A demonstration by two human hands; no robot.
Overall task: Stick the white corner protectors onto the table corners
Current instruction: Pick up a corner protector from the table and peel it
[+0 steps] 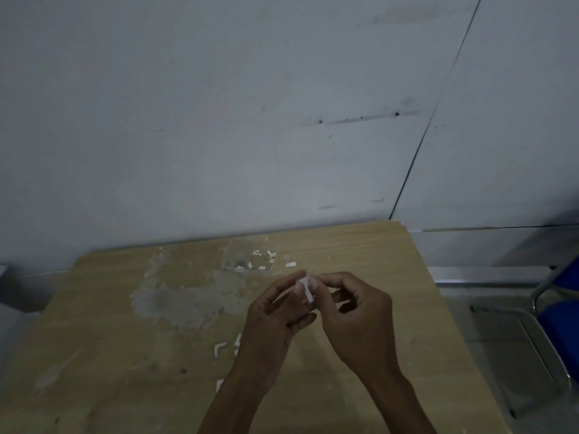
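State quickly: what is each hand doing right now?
Left hand: pinching the white corner protector.
Right hand: pinching the same protector.

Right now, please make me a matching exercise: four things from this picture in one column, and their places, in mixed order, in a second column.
Things:
1. small white piece
2. L-shaped white protector
3. clear plastic bag
4. blue chair

Places:
A. beside the table, at the right edge of the view
B. pinched between left hand and right hand
C. near the table's far edge, by the wall
D. flat on the table, left of the left wrist

Pairs: 1-B, 2-D, 3-C, 4-A
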